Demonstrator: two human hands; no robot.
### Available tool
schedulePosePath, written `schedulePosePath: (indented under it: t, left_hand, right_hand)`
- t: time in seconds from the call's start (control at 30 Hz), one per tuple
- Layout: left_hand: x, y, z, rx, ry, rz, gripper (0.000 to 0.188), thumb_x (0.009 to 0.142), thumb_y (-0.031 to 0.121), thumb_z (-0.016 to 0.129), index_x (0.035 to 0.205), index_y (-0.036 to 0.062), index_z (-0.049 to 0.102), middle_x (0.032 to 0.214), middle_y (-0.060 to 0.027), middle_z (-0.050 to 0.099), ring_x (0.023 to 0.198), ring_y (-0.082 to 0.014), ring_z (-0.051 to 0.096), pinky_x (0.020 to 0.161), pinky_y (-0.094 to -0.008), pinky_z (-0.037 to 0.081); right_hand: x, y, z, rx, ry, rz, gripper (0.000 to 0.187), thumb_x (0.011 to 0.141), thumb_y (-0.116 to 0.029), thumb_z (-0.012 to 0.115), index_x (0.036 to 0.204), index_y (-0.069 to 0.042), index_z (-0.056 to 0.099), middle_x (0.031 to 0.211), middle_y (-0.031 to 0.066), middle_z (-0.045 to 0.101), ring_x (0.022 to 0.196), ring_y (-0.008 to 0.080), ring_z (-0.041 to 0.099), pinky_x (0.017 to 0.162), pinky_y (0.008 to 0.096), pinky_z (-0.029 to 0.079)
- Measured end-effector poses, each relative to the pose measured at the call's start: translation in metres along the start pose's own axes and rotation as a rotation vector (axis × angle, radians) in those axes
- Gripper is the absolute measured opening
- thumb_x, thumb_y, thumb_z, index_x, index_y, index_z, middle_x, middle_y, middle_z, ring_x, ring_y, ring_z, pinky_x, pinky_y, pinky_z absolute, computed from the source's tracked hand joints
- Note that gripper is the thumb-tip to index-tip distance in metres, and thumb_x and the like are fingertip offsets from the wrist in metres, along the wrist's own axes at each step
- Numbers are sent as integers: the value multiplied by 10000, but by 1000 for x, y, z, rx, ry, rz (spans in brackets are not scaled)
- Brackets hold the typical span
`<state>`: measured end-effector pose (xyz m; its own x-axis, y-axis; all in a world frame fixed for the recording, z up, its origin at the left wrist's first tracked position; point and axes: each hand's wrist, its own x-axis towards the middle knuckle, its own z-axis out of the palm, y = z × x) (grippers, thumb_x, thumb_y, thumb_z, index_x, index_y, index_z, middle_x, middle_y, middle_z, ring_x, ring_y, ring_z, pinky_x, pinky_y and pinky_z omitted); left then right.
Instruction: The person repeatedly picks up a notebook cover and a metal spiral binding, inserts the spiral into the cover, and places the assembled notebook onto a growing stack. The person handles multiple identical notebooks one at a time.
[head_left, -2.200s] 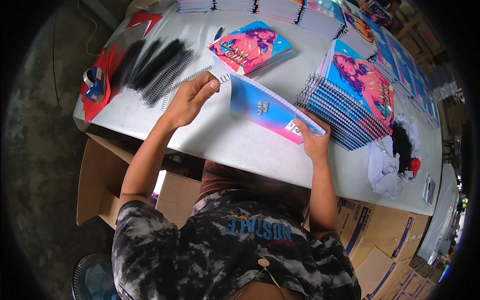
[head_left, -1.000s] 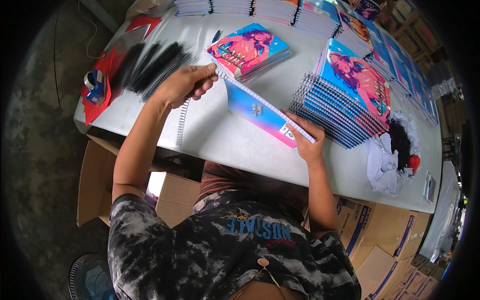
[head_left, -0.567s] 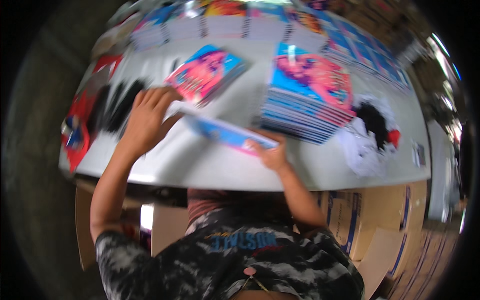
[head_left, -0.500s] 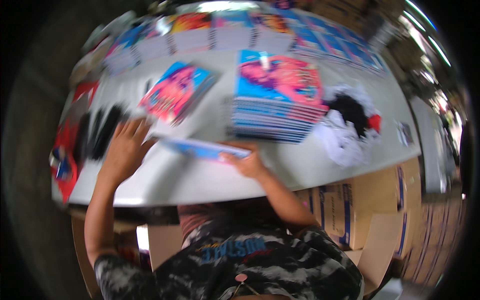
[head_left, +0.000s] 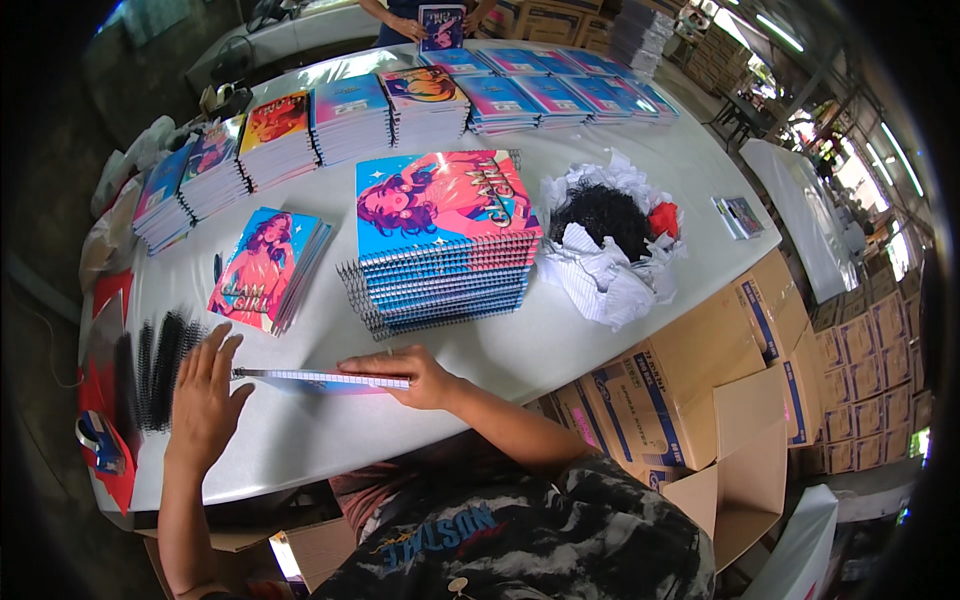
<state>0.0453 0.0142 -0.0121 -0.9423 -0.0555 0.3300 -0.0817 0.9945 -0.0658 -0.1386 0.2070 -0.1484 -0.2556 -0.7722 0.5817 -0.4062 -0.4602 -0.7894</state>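
The notebook [head_left: 320, 378] is held just above the near part of the table [head_left: 570, 365], between the two hands. The right hand [head_left: 428, 382] pinches its right end, thumb and fingers pressed together on it, probably so that the punched edge is left bare along most of its length. The left hand [head_left: 203, 400] is at the other end, its fingers raised and spread, the thumb apart from them (whether it touches the notebook, I cannot tell). A short dark bit shows at that end, too small to make out.

The black coils [head_left: 160, 370] lie just left of that hand, which seems to suit an easy reach. The pile [head_left: 262, 268] and the taller stack [head_left: 445, 270] stand beyond the notebook, perhaps to leave the near strip free for handling. The stack's coiled edges mostly face the person.

The notebook is seen nearly edge-on: its long axis runs left to right, almost level, the right end a little nearer the person, and its punched edge points up toward the head
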Motion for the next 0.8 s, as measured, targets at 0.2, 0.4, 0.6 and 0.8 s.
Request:
schedulePosePath:
  t: [0.2, 0.4, 0.6, 0.8]
  left_hand:
    - [4, 16, -2, 64, 4, -127, 308, 598, 53, 725, 861, 40, 564, 885, -105, 573, 851, -303, 532, 867, -391, 387]
    - [-18, -7, 16, 110, -105, -159, 681, 598, 162, 759, 1185, 37, 438, 1271, -174, 400, 1179, -362, 365, 993, -460, 278]
    - [-102, 15, 139, 66, 110, -121, 1086, 719, 700, 500, 1376, -79, 126, 1433, -297, 106, 1306, -525, 43, 1023, -625, -18]
    - [-56, -25, 95, 136, 680, -295, 1076, 765, 764, 283, 1379, -95, 77, 1434, -311, -13, 1342, -432, -57, 1047, -543, -64]
  right_hand:
    - [-5, -1, 2, -5, -23, -2, 564, 628, 148, 521, 1147, -63, 590, 1155, 117, 592, 1043, 280, 582, 903, 321, 473]
    - [-4, -11, 3, -20, -52, -8, 593, 607, 151, 533, 1161, -56, 580, 1162, 125, 587, 1040, 273, 587, 887, 328, 479]
    - [-14, -7, 23, -13, 50, -65, 544, 628, 132, 546, 1142, -40, 589, 1141, 139, 598, 1017, 262, 604, 856, 325, 489]
    - [-5, -19, 36, -140, 19, -215, 393, 673, 103, 563, 1050, 12, 622, 1028, 150, 646, 917, 260, 649, 750, 308, 533]
